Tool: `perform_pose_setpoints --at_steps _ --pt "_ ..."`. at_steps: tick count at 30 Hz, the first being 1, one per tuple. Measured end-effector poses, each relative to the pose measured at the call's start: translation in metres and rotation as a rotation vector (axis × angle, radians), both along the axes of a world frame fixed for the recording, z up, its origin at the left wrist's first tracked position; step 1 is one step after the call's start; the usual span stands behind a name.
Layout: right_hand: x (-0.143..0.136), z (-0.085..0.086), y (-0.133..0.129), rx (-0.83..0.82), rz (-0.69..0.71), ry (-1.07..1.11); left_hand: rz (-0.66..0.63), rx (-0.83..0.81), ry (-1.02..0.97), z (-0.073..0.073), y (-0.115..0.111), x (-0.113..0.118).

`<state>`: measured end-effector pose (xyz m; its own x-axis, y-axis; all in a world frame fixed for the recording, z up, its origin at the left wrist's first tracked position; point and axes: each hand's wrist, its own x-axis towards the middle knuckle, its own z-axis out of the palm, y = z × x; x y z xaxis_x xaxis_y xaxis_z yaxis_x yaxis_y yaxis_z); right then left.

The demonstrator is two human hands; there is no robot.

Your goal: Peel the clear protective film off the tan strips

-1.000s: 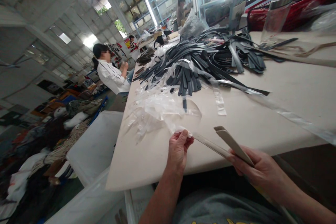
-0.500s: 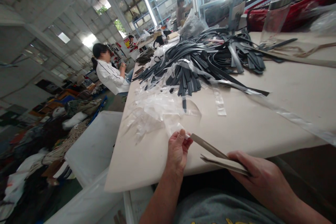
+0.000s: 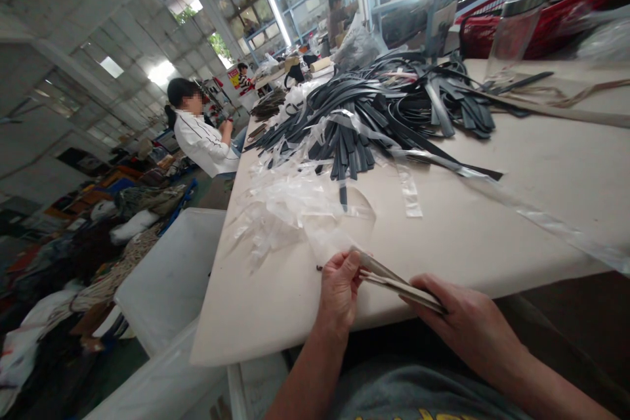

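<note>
My left hand (image 3: 339,289) pinches the far ends of several flat, grey-beige strips (image 3: 388,281) between thumb and fingers. At their near end my right hand (image 3: 465,315) is closed around the same strips, which lie stacked and slightly fanned. Both hands hover over the front edge of the table. Just beyond my left hand a crumpled sheet of clear plastic film (image 3: 280,210) lies on the tabletop. A tiny dark bit (image 3: 319,268) shows beside my left fingers; I cannot tell what it is.
A large heap of dark grey strips (image 3: 354,118) covers the back of the pale table (image 3: 492,230). A lidded clear jar (image 3: 512,33) and a red basket (image 3: 590,0) stand at the far right. White bins (image 3: 167,275) flank the left edge. A seated person (image 3: 201,138) works beyond.
My right hand has moved left with the strips, bringing their ends into my left hand. My left fingers, earlier at the plastic film and one strip's tip, now grip the strip ends.
</note>
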<state>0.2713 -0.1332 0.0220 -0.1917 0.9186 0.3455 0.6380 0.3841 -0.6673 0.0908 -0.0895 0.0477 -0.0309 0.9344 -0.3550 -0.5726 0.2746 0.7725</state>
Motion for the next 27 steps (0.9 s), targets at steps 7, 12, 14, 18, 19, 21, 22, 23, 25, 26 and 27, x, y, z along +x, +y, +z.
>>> perform_pose_setpoints --at_steps 7,12,14,18,19,21,22,23,25,26,27 --pt "-0.005 0.015 -0.007 -0.796 0.374 0.384 0.123 0.015 0.028 0.0 0.001 -0.007" --pt "-0.007 0.013 -0.006 -0.639 0.244 0.302 -0.221 0.049 0.294 -0.002 -0.021 0.0" --pt "-0.009 0.014 -0.002 -0.579 0.235 0.284 -0.284 0.109 0.285 0.001 -0.023 0.003" --pt "-0.014 0.016 0.001 -0.587 0.279 0.252 0.015 0.138 0.091 0.005 -0.015 0.004" --pt "-0.015 0.016 0.002 -0.581 0.289 0.251 0.046 0.121 0.094 0.004 -0.015 0.005" --pt "-0.017 0.015 0.003 -0.53 0.306 0.255 -0.028 0.093 0.138 0.0 -0.019 0.009" --pt "-0.018 0.014 0.004 -0.503 0.313 0.262 -0.105 0.094 0.161 -0.001 -0.022 0.01" --pt "-0.018 0.012 0.005 -0.483 0.319 0.267 -0.171 0.104 0.176 -0.002 -0.025 0.011" --pt "-0.017 0.008 0.005 -0.473 0.327 0.244 -0.192 0.145 0.167 -0.001 -0.026 0.01" --pt "-0.016 0.005 0.005 -0.48 0.331 0.22 -0.131 0.162 0.149 0.002 -0.024 0.008" --pt "-0.016 0.003 0.005 -0.488 0.334 0.195 -0.041 0.172 0.128 0.005 -0.022 0.006"
